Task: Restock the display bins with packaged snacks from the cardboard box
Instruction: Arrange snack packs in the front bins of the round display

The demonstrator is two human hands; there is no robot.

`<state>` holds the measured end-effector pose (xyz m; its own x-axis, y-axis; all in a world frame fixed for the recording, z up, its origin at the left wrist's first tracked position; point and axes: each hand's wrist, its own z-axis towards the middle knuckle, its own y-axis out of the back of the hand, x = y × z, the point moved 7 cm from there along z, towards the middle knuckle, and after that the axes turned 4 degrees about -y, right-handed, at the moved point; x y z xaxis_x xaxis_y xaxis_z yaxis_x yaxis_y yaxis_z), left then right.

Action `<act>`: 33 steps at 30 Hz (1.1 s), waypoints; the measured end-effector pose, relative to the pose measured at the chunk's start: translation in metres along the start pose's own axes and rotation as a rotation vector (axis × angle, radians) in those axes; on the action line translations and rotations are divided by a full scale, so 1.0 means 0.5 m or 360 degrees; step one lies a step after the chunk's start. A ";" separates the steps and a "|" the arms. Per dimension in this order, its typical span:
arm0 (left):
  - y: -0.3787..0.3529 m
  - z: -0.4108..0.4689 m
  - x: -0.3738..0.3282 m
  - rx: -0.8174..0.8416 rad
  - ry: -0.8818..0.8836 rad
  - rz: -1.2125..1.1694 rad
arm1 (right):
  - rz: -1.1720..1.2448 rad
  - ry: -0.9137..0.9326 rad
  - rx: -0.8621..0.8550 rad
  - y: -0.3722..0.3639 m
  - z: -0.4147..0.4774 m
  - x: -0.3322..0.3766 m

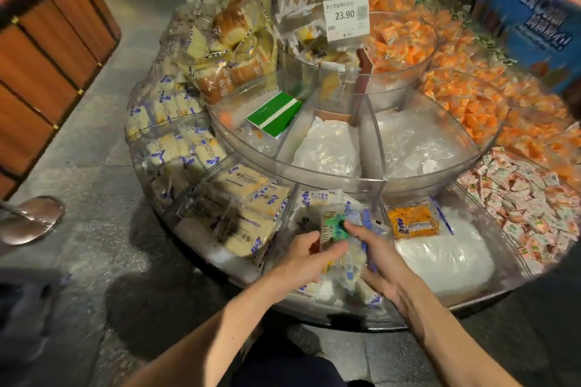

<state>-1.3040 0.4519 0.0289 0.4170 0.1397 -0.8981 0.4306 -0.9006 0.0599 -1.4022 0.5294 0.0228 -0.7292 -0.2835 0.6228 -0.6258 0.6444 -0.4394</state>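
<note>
Both my hands reach into the near middle compartment of a round clear display bin [382, 192]. My left hand [306, 258] and my right hand [375, 256] together hold a bundle of clear-wrapped snack packs [345, 240], one with a green label on top. More wrapped packs [317, 201] lie in the same compartment under and behind the bundle. The compartment to the right holds one orange-labelled pack [413, 221] on white padding. No cardboard box for the stock is plainly in view.
Wrapped bread packs [248, 198] fill the left compartments. The upper tier holds a green box [273, 115], white padding and a price sign [345, 17] reading 23.90. Orange sachets [471, 94] pile at right. A blue carton [534, 22], a wooden counter [47, 50] and a metal stand base [31, 218] surround the display.
</note>
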 end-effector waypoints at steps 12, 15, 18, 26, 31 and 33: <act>0.363 -0.062 0.021 -0.0583 -0.0089 -0.0180 | -0.0519 0.0120 0.0067 -0.267 0.149 0.017; 0.454 -0.068 0.036 -0.0422 -0.0053 -0.0102 | -0.0623 0.0231 0.0117 -0.338 0.198 0.011; 0.556 -0.060 0.056 -0.0426 0.0029 -0.0121 | -0.0745 0.0300 -0.0042 -0.395 0.258 -0.004; 0.826 0.039 0.113 -0.0618 0.0154 -0.0873 | -0.0600 0.0342 -0.0396 -0.573 0.400 -0.053; 0.937 0.136 0.039 -0.0487 0.0076 -0.0655 | -0.0516 0.0298 -0.0626 -0.619 0.443 -0.044; 0.981 0.202 0.004 -0.0467 0.0007 -0.0434 | -0.0495 0.0304 -0.0725 -0.619 0.450 -0.024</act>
<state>-1.1730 -0.0310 0.0123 0.2590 0.3595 -0.8965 0.7361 -0.6744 -0.0578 -1.2617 0.1736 0.0057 -0.4411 -0.4025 0.8021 -0.5896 0.8038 0.0791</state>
